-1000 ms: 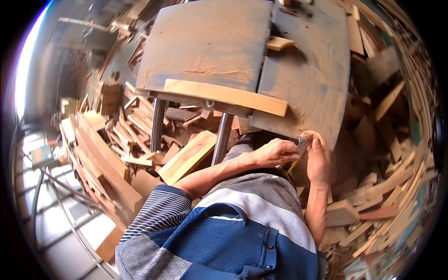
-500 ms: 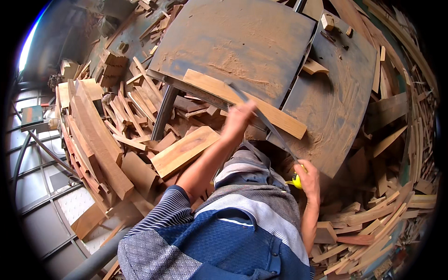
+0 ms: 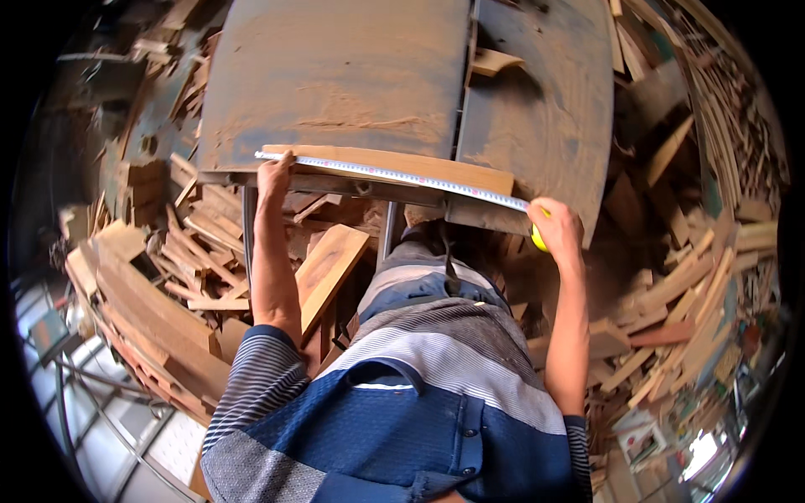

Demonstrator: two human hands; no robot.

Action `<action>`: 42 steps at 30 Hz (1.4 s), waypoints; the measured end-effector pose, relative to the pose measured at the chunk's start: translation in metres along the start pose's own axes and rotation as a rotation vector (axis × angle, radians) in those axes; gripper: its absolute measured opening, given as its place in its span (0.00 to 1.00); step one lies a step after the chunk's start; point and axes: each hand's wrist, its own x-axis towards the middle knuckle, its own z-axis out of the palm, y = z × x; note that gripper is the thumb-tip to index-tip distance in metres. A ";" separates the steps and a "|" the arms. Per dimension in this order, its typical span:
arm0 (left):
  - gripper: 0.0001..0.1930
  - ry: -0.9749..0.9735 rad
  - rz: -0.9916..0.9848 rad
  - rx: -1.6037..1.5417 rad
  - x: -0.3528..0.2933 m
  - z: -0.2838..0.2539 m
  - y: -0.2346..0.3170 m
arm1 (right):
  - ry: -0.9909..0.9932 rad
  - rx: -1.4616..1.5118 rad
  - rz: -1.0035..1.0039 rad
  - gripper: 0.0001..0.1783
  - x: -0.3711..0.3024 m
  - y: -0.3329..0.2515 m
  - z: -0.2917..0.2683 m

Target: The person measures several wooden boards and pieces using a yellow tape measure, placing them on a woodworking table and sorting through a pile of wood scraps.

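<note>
A tape measure [image 3: 539,241] with a yellow case is gripped in my right hand [image 3: 560,228], just off the right end of a long wooden board [image 3: 495,177]. Its white blade stretches leftward along the board's near side. At the board's left end, the fingers of my left hand [image 3: 274,174] pinch the blade close to its tip. The board lies across the front edge of a metal work table [image 3: 335,67] dusted with sawdust, reaching over the gap onto the table's right section.
A small curved wood offcut [image 3: 493,62] lies on the right table section. Stacked planks [image 3: 155,293] and loose offcuts fill the left side. A short thick board [image 3: 331,272] leans below the table's front. More scrap wood [image 3: 662,293] is heaped at the right.
My left hand has moved left to the board's far left end, and the blade now runs stretched along the board. The view has shifted, with the board appearing more level.
</note>
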 end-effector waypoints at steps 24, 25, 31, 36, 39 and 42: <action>0.15 -0.087 0.690 0.390 -0.125 0.072 0.006 | 0.044 0.033 0.015 0.18 0.038 0.035 0.058; 0.15 -0.117 0.691 0.388 -0.129 0.077 0.009 | 0.052 0.012 -0.008 0.19 0.040 0.034 0.061; 0.14 -0.177 0.759 0.449 -0.126 0.079 0.003 | 0.030 -0.031 -0.074 0.20 0.046 0.033 0.074; 0.13 -0.168 0.774 0.443 -0.123 0.074 -0.007 | 0.025 -0.054 -0.044 0.19 0.043 0.025 0.074; 0.13 -0.184 0.733 0.438 -0.125 0.073 -0.008 | 0.033 -0.089 -0.032 0.19 0.039 0.018 0.072; 0.13 -0.192 0.741 0.483 -0.125 0.071 -0.003 | 0.051 -0.096 -0.041 0.19 0.038 0.016 0.075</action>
